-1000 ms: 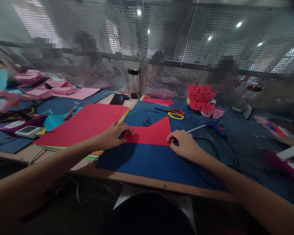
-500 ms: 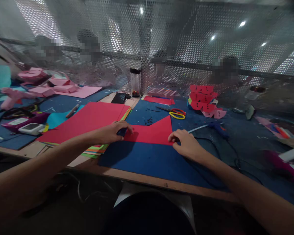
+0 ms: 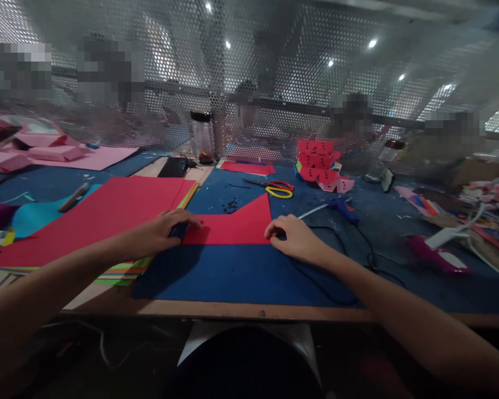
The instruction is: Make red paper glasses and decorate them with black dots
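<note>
A piece of red paper [image 3: 228,228] lies in front of me on the blue mat, its right part rising to a point. My left hand [image 3: 171,230] is at its left end, fingers curled over the edge and the thumb lower down. At the lower right corner, my right hand [image 3: 293,235] grips the paper with bent fingers, some of them hidden. A stack of coloured sheets with red on top [image 3: 108,208] lies under and beside my left forearm. Beyond the paper rest scissors [image 3: 279,189] with red and yellow handles and some small black bits [image 3: 230,206].
A blue glue gun [image 3: 344,209] with its cord lies to the right, near a purple-and-white device [image 3: 438,255]. Folded red paper shapes with black dots [image 3: 318,162] and a clear jar [image 3: 202,138] stand at the back. Behind them rises a perforated metal screen [image 3: 291,72].
The view has turned to the right, so the table's things sit further left in it. Both hands keep their places on the red paper, which looks unchanged.
</note>
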`<state>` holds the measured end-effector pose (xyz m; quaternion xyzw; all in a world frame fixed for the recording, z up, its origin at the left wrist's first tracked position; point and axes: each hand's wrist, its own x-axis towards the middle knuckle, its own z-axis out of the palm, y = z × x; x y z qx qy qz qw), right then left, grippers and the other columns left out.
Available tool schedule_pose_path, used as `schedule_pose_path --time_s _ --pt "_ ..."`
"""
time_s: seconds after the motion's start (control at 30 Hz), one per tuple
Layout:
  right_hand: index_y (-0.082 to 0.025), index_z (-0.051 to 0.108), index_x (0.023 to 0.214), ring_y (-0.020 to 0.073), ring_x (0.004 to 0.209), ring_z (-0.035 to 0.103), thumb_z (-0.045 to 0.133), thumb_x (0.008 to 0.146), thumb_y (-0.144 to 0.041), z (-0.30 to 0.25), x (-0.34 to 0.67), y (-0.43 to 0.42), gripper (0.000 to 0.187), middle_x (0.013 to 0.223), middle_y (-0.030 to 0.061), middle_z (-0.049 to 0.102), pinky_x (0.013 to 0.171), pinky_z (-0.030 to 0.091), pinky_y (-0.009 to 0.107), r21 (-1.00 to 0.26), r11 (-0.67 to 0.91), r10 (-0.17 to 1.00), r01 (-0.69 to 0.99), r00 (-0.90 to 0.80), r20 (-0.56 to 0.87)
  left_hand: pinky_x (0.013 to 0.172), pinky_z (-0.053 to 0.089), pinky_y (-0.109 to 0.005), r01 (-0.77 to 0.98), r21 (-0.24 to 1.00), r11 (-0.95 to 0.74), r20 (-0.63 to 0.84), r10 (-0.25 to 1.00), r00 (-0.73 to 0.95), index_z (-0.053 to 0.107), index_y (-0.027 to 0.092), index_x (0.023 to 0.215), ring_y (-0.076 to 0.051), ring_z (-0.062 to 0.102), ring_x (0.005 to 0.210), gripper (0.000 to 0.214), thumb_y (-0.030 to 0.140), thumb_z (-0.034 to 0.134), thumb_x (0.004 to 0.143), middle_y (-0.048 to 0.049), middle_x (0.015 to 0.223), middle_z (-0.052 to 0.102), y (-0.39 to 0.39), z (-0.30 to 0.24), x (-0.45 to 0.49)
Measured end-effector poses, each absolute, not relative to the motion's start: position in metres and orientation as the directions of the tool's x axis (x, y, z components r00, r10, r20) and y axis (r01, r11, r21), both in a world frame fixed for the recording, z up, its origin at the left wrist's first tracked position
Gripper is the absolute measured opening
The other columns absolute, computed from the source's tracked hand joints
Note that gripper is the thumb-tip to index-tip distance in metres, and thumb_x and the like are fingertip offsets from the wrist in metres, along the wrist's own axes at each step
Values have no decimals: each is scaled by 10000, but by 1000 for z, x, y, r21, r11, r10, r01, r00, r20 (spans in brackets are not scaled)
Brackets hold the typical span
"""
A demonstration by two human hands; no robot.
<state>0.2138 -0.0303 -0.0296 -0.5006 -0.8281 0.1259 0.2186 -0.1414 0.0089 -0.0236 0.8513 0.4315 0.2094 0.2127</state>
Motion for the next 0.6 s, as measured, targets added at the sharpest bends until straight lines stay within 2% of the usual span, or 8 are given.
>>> schedule_pose_path --time_s 0.07,0.13,0.23,0.3,0.37,0.43,0.6 --pt "-228 701 852 184 859 555 581 740 -101 -32 214 -30 207 836 20 677 806 397 310 -423 477 879 770 -408 247 1010 440 -442 651 578 -493 134 844 520 645 283 1172 -291 565 1196 451 183 582 737 -55 1251 650 11 -24 -141" --pt "-225 699 847 183 853 554 580 725 -89 -32 213 -30 218 835 20 676 801 397 308 -416 483 876 771 -416 246 1023 426 -473 683 566 -462 158 874 460 617 268 1216 -310 542 1220 400 314 581 821 -76 1281 626 13 -24 -137" --pt "-218 694 856 182 846 554 560 749 -88 -30 212 -30 214 855 24 689 783 400 305 -410 471 881 781 -396 258 1105 325 -530 750 418 -512 226 859 460 580 261 1297 -344 433 1331 545 525 608 821 -93 1387 556 20 -25 -127" --pt "-214 685 883 181 848 554 547 776 -93 -29 211 -30 213 878 24 700 776 400 304 -398 463 883 792 -371 289 1133 280 -534 773 339 -536 204 844 495 539 246 1357 -351 346 1399 664 603 608 801 -113 1473 478 25 -27 -119" --pt "-215 677 919 184 857 554 543 793 -103 -29 212 -30 215 893 24 702 783 398 309 -369 463 877 806 -355 325 1137 276 -528 787 301 -538 145 842 520 524 217 1376 -353 328 1413 725 639 604 792 -139 1505 435 28 -30 -114" --pt "-218 673 939 188 863 553 545 806 -120 -29 212 -28 209 902 27 698 794 394 318 -333 464 869 821 -350 350 1129 300 -516 783 308 -540 113 838 533 555 201 1340 -351 363 1392 704 640 604 791 -148 1482 463 29 -32 -111" --pt "-218 657 1022 193 886 567 582 814 -168 -30 214 -26 226 914 25 692 809 397 318 -330 450 867 830 -318 382 1084 373 -483 736 393 -551 209 833 512 624 222 1178 -336 484 1296 542 576 653 768 -115 1377 567 19 -28 -104"
